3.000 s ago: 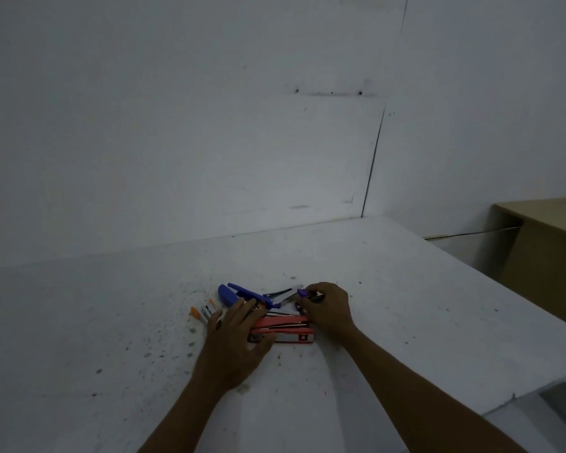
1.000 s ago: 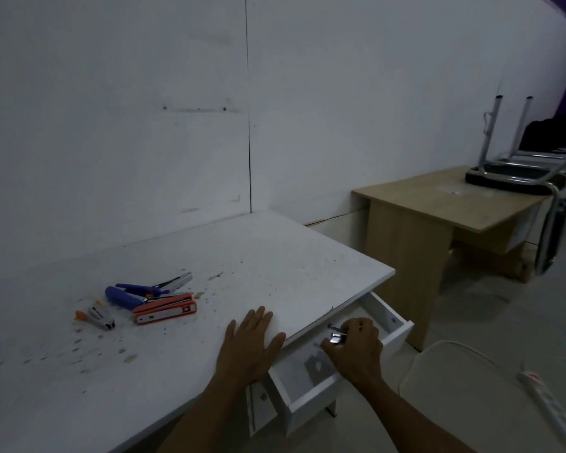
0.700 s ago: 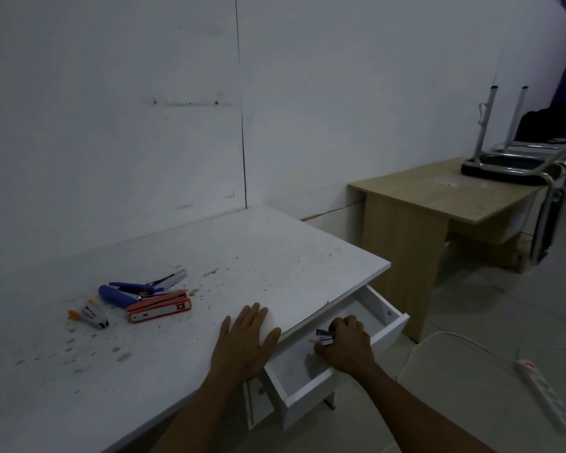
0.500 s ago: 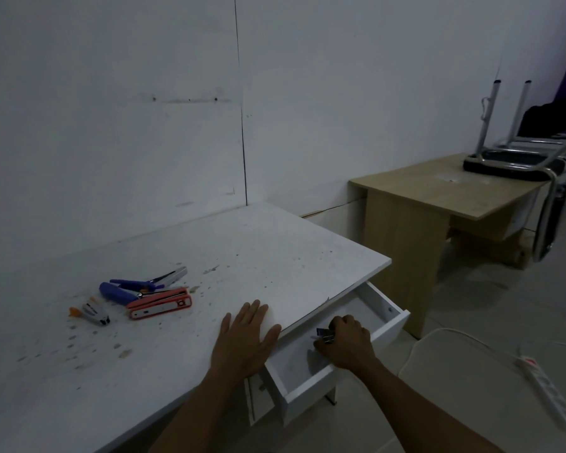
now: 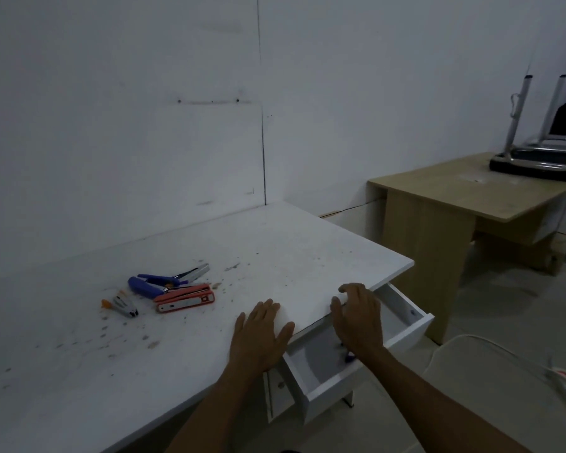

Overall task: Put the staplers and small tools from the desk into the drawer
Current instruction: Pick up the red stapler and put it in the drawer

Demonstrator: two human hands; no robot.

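Head view: the left hand (image 5: pixel 258 338) lay flat and empty on the desk (image 5: pixel 275 256). The right hand (image 5: pixel 356 322), spread and empty, hovered over the open drawer (image 5: pixel 406 335). Staplers (image 5: pixel 183 297) remained at ten o'clock. The protruding drawer could be knocked during reaching.

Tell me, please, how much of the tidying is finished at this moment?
Done: the drawer is open, with one small purple-tipped item inside. In hand: nothing; the right hand is open above the drawer, the left hand flat on the desk. Left: red stapler, blue stapler, small orange-tipped tool.
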